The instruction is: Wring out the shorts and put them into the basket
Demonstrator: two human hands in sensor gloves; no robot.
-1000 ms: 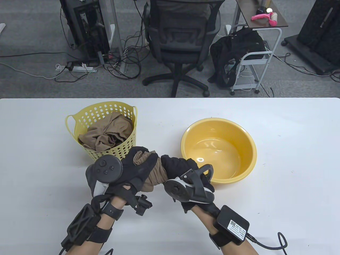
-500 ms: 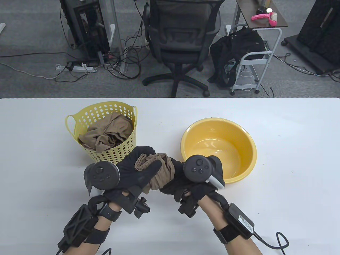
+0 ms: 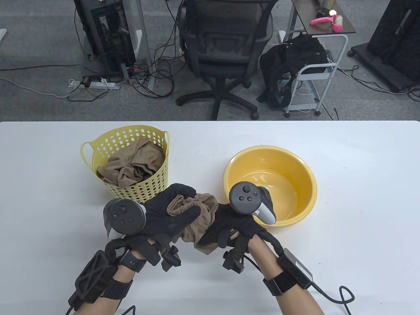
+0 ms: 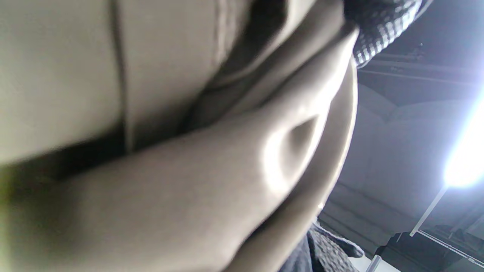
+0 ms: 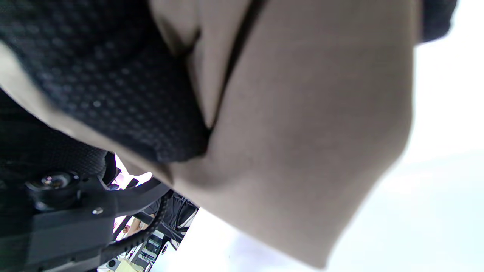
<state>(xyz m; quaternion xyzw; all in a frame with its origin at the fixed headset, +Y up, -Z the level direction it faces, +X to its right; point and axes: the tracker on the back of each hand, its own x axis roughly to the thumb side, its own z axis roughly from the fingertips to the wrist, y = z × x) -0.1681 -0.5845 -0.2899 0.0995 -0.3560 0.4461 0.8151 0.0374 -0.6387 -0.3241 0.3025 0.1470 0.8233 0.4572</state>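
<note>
Shorts: the bunched tan fabric shorts (image 3: 197, 216) are held above the white table (image 3: 361, 197), between the yellow perforated plastic basket (image 3: 131, 164) and the round yellow plastic basin (image 3: 272, 183), in front of both.
Left hand: the left hand in a black glove (image 3: 170, 216) grasps the left end of the shorts, fingers wrapped over the fabric.
Right hand: the right hand in a black glove (image 3: 229, 226) grips the right end; a loose corner of fabric hangs below it.
Basket: it stands at the left of the table and contains another crumpled tan garment (image 3: 131, 167).
Basin: it stands at the right, with a little water on the bottom.
Wrist views: both are filled with tan fabric seen very close, and blurred.
</note>
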